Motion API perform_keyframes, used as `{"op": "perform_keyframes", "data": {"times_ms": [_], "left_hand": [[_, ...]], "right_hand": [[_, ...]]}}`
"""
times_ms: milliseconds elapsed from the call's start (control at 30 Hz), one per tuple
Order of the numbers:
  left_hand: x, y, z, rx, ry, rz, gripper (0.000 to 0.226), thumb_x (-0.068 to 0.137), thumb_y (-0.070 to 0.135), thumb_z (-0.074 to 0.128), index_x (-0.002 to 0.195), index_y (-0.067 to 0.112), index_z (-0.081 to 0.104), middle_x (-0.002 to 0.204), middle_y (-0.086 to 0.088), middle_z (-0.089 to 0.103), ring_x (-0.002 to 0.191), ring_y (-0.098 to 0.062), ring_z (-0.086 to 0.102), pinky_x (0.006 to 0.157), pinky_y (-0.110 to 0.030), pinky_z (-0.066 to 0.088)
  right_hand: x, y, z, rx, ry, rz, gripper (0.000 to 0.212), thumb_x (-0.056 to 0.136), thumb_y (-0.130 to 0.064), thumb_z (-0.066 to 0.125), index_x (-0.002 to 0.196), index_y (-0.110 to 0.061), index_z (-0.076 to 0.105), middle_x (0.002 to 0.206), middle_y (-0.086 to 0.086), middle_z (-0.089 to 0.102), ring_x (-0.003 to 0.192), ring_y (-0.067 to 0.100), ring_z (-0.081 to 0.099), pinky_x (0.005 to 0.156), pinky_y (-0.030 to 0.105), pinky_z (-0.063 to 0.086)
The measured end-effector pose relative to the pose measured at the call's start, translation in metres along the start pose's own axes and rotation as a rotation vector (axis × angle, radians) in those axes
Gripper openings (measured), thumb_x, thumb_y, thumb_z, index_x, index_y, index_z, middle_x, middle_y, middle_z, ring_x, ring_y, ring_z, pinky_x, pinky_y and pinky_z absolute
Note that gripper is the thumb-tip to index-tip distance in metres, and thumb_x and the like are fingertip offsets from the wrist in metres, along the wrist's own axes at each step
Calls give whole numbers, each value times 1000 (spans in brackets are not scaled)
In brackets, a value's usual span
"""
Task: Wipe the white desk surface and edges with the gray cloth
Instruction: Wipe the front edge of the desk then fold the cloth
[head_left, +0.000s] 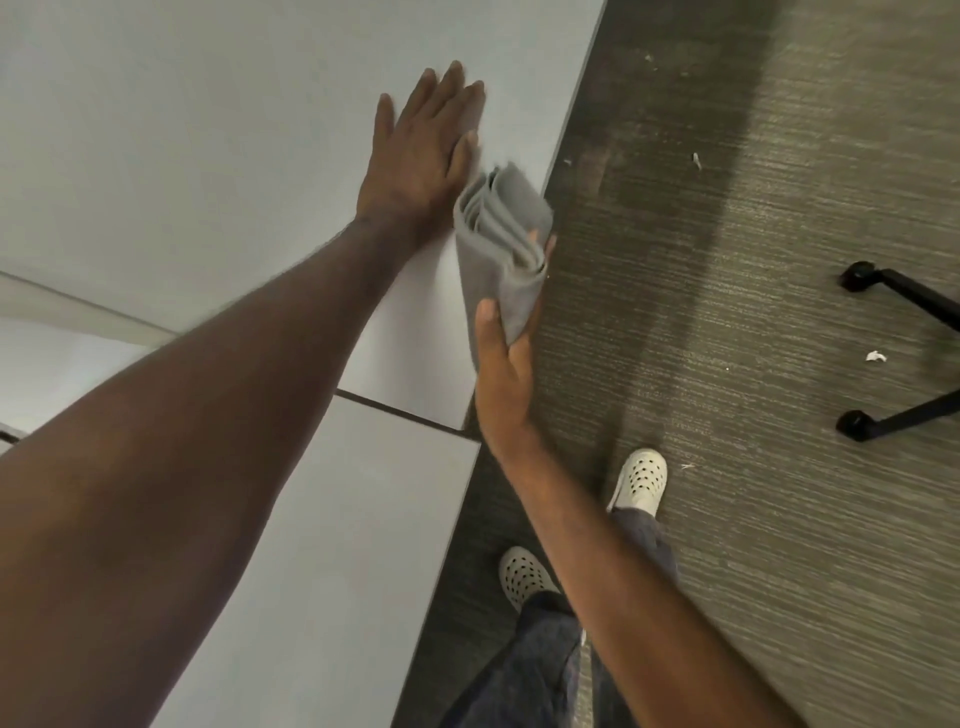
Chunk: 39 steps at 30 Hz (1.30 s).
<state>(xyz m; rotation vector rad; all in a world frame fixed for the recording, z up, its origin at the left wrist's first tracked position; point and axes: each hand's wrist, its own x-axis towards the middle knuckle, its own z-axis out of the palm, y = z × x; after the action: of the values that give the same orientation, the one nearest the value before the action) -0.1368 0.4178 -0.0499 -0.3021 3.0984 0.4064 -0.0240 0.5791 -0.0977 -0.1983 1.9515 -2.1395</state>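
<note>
Along the right-hand edge of the white desk (208, 156), the edge-wiping step looks to be in hand: the right hand (506, 379) holds the folded gray cloth (501, 249) against the rim where the top meets the drop to the carpet (727, 312). The cloth stands on its side, its layers fanned toward the far end; the thumb lies on its desk side and the other fingers wrap behind, mostly hidden, so the hand is closed on it. The left hand (421, 156) lies flat on the desktop just beside the cloth, all 5 fingers spread, gripping nothing. The next move probably calls for sliding the cloth along the rim with steady pressure.
</note>
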Motion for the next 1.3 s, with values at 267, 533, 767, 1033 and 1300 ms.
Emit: {"op": "perform_keyframes", "data": {"times_ms": [267,533,767,1033,1300], "left_hand": [[3,0,0,14,4,24,52,108,29,23,160,23,23,170,-1,15,158,-21,8,126,-54,5],[7,-3,5,7,12,25,53,108,27,23,160,22,23,170,-1,14,158,-21,7,127,-55,5],[8,-11,11,27,32,34,58,104,22,26,161,26,18,170,2,12,158,-17,5,127,-55,7],[7,-9,11,-3,21,40,57,105,33,14,161,29,16,171,7,7,158,-12,-1,127,-53,6],[7,-9,11,8,22,23,57,105,28,19,161,27,18,170,5,11,158,-14,3,127,-53,7]], "right_hand": [[-62,-20,-5,-87,-82,-19,63,108,-29,41,161,-12,13,171,23,11,160,16,15,127,17,14],[62,-13,-10,-44,-14,-71,74,105,-33,43,165,-12,4,174,8,7,160,8,13,130,27,18],[228,-27,-26,-24,9,-20,75,106,-22,47,163,-11,0,173,16,11,158,30,22,129,49,22],[321,-49,-38,-130,33,50,75,108,-21,48,163,-6,-1,173,16,10,157,30,24,127,38,25],[204,-29,-24,-25,43,9,73,107,-23,47,164,-12,2,174,11,7,160,23,15,126,19,18]]}}
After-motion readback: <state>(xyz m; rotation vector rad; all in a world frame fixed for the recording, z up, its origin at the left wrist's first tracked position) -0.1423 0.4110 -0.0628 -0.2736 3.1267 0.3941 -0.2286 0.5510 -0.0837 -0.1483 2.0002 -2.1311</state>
